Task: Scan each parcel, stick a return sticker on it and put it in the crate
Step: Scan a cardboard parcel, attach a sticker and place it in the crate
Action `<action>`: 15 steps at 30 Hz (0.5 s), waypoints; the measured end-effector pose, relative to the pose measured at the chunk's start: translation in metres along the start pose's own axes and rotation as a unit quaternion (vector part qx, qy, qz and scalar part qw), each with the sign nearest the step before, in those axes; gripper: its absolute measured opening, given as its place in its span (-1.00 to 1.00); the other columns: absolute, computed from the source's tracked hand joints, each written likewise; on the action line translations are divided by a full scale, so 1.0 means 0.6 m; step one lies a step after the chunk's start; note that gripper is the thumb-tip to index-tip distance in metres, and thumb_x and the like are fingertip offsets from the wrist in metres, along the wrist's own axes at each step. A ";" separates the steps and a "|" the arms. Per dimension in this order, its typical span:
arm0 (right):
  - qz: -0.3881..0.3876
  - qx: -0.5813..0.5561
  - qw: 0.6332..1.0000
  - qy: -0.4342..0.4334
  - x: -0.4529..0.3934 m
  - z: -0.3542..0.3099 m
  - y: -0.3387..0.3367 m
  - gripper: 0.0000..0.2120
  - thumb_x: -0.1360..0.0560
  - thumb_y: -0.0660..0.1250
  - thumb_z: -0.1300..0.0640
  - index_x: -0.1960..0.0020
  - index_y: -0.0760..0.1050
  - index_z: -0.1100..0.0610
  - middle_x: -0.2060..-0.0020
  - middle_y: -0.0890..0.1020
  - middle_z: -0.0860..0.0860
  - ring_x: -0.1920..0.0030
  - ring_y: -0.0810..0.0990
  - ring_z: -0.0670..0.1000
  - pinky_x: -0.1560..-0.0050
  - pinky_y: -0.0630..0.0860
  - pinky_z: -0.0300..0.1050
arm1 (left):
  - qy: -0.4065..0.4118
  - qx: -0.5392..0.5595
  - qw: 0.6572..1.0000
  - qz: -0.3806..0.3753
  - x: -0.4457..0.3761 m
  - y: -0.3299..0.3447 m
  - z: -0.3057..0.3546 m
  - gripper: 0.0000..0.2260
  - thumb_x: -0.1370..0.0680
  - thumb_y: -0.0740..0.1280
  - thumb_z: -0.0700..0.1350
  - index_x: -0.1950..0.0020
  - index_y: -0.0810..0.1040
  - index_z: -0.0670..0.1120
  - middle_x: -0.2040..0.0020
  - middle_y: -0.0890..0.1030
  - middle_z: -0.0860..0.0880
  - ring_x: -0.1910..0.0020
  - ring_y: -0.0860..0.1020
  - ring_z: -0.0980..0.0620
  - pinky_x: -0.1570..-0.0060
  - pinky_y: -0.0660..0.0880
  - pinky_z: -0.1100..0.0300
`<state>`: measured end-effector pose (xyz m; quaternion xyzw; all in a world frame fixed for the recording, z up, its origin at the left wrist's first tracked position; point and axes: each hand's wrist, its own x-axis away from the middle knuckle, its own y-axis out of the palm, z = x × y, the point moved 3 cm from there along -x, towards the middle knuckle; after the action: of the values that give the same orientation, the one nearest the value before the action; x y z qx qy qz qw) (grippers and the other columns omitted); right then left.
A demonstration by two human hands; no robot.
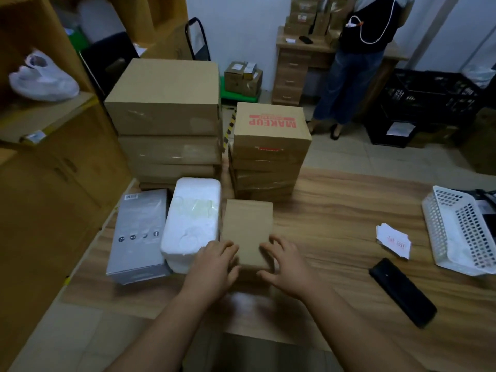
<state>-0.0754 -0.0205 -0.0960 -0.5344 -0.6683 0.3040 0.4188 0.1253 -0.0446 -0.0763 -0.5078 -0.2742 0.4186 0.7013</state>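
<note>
A small brown cardboard parcel [248,226] lies on the wooden table [335,210] in front of me. My left hand [214,267] grips its near left corner and my right hand [287,264] grips its near right corner, fingers curled over the top. Left of it lie a white foam parcel [192,218] and a grey printed box [139,234]. A black handheld scanner [402,292] lies on the table to the right. A small stack of white stickers with red print [393,240] sits beyond it. A white perforated crate [461,229] stands at the table's right edge.
Two stacks of brown boxes stand behind the parcels: a tall stack [166,124] and a shorter one topped by a box marked MAKEUP [271,127]. Wooden shelving [40,124] fills the left. A person [359,57] stands at a desk in the back, beside black crates [429,98].
</note>
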 end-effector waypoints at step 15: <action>0.009 -0.041 0.999 -0.031 0.068 0.149 -0.047 -0.38 -0.47 0.39 -0.07 -0.48 0.31 -0.05 -0.54 0.11 -0.09 -0.44 0.28 -0.06 -0.40 0.29 -0.21 | -0.147 0.151 0.977 -0.014 -0.029 0.093 0.113 -0.32 -0.44 0.50 0.00 -0.50 0.31 -0.03 -0.45 0.33 0.02 -0.38 0.33 0.06 -0.35 0.26 0.27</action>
<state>-0.1705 0.0160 -0.1036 -0.5474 -0.6882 0.2963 0.3728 0.0445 -0.0194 -0.1056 -0.3248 -0.3151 0.5156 0.7275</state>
